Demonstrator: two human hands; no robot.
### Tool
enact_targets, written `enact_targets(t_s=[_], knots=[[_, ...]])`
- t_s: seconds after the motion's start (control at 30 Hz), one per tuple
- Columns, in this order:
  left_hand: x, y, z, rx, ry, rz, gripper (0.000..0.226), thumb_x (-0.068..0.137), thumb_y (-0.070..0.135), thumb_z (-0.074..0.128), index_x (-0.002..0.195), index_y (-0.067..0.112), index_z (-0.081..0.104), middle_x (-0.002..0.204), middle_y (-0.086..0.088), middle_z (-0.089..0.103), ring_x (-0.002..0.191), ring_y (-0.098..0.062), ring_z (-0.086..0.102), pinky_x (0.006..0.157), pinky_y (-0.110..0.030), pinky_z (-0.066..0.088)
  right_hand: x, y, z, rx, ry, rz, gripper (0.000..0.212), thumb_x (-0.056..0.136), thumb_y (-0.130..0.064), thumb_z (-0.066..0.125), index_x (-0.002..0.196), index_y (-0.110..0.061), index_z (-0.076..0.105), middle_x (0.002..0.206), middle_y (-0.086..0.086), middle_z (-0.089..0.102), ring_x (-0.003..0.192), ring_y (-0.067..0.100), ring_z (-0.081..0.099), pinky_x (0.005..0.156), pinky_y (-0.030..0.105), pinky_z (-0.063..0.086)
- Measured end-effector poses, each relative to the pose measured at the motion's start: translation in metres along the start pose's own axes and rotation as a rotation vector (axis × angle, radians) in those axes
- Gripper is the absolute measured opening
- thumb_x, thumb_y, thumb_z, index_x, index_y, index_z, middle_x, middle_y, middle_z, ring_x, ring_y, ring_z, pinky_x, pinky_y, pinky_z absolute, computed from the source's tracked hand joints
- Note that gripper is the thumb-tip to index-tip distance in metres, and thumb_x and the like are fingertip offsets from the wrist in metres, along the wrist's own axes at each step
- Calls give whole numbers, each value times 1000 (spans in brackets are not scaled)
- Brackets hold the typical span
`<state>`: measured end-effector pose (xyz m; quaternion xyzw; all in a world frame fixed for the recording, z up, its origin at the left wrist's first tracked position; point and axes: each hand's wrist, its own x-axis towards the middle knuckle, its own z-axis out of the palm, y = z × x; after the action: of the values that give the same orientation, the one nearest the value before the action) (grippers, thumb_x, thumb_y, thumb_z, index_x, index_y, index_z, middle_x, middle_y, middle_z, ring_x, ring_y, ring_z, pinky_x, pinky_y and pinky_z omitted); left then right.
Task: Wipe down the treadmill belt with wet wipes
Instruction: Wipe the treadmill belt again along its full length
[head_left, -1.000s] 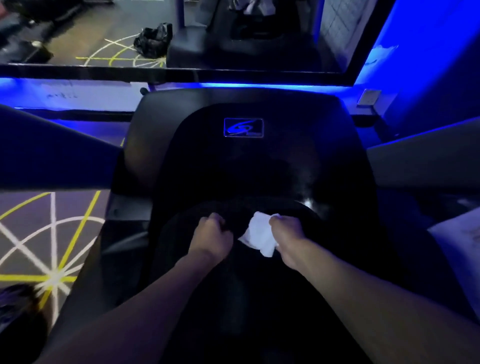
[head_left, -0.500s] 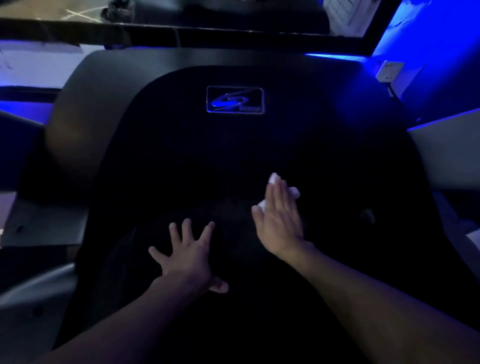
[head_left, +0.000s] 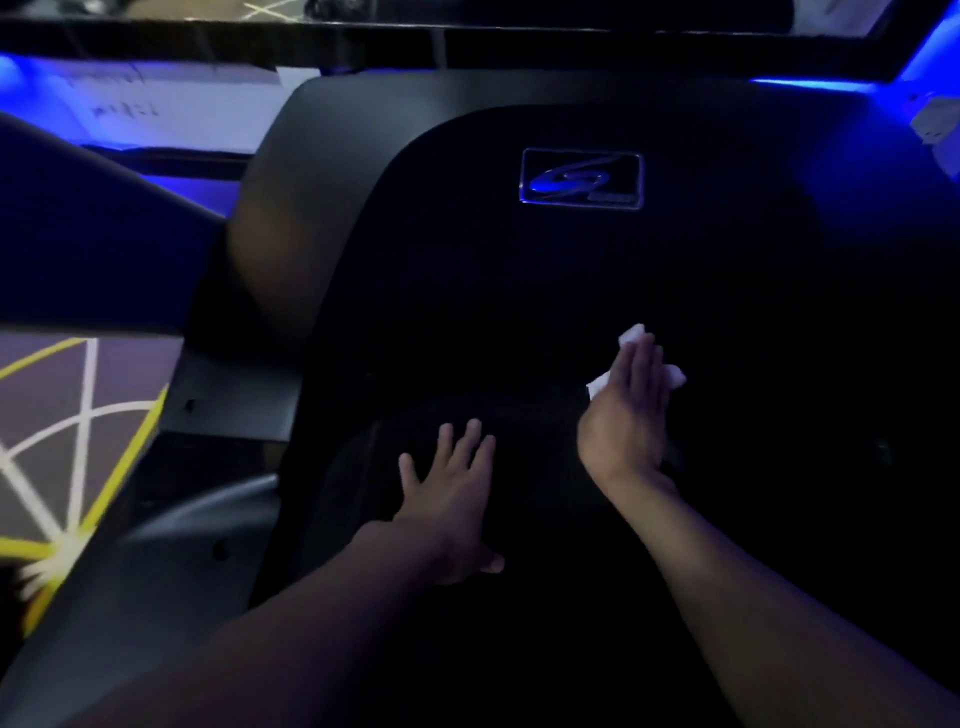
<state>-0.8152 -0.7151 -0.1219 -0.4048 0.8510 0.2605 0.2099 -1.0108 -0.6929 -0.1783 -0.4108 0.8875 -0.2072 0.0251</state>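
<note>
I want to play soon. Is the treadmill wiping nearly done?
Done: the wet wipe is out. Now: the right hand presses it flat on the treadmill below the logo badge, left hand resting nearby. Left: too dark to see what's clean, probably plenty.

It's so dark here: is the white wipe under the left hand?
No, the wipe peeks out from under the flat right hand; the left hand lies bare.

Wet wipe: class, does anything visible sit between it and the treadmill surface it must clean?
Nothing visible. The right hand presses the wet wipe flat on the dark treadmill surface; the left hand rests apart, to its left.
</note>
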Motion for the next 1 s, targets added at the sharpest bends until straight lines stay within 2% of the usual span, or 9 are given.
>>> enact_targets(t_s=[0.07, 0.2, 0.33, 0.47, 0.57, 0.67, 0.73, 0.87, 1.0], knots=[[-3, -8, 0, 7, 30, 29, 127, 74, 32, 82, 154, 16, -14, 158, 4, -30, 144, -20, -29, 114, -58, -9, -4, -29, 8, 68, -55, -23, 69, 92, -2, 47, 153, 6, 15, 162, 23, 12, 151, 36, 9, 123, 44, 5], [-8, -8, 5, -31, 126, -79, 129, 73, 37, 82, 153, 5, -14, 158, -8, -28, 146, -21, -24, 120, -42, -7, -10, -85, 22, 90, -346, -508, 67, 103, -11, 37, 155, -3, -5, 165, 11, -10, 151, 21, -13, 115, 23, -19], [-13, 0, 15, -50, 165, -272, 130, 73, 45, 80, 152, -2, -12, 157, -23, -23, 147, -32, -19, 123, -40, 1, -14, -121, 32, 70, -508, -782, 69, 105, -20, 37, 155, -7, -8, 164, 7, -18, 150, 18, -18, 121, 30, -14], [-9, 8, 12, -24, 121, -338, 129, 74, 44, 80, 150, -8, -10, 156, -29, -20, 147, -38, -15, 122, -44, 6, -9, -108, 28, -177, -447, -915, 64, 107, -26, 26, 155, -8, -12, 163, 6, -23, 150, 18, -20, 123, 33, -9], [-5, 17, 7, 12, 76, -363, 127, 76, 40, 80, 149, -6, -14, 153, -34, -20, 146, -44, -14, 121, -48, 7, -5, -79, 18, -250, -359, -811, 64, 106, -22, 26, 155, -6, -12, 163, 8, -21, 151, 19, -17, 121, 32, -11], [-5, 22, 5, 57, 35, -314, 121, 80, 37, 76, 151, 32, -22, 151, -34, -26, 143, -50, -17, 119, -57, 7, -2, -43, 0, -186, -358, -595, 67, 104, -15, 30, 154, -6, -14, 163, 7, -20, 150, 17, -19, 122, 32, -12], [-6, 24, 3, 79, 25, -220, 115, 83, 31, 74, 146, 50, -21, 153, -20, -35, 142, -49, -20, 115, -64, 8, 0, -13, -13, -190, -338, -443, 70, 102, -9, 32, 154, -5, -15, 162, 9, -22, 150, 18, -21, 123, 35, -10], [-2, 24, 6, 251, 55, -18, 107, 88, 21, 66, 150, 45, -17, 158, -9, -30, 147, -34, -19, 119, -54, 11, 3, 52, -38, -228, -250, -206, 73, 99, -9, 38, 154, 0, -8, 163, 16, -15, 151, 26, -14, 124, 39, -2], [1, 21, 4, 317, 43, -10, 111, 86, 25, 70, 151, 41, -18, 159, -10, -25, 149, -32, -12, 119, -46, 18, -1, 115, -68, -324, -188, -65, 68, 105, -32, 27, 155, -1, -8, 164, 15, -13, 152, 25, -12, 124, 40, -3]])
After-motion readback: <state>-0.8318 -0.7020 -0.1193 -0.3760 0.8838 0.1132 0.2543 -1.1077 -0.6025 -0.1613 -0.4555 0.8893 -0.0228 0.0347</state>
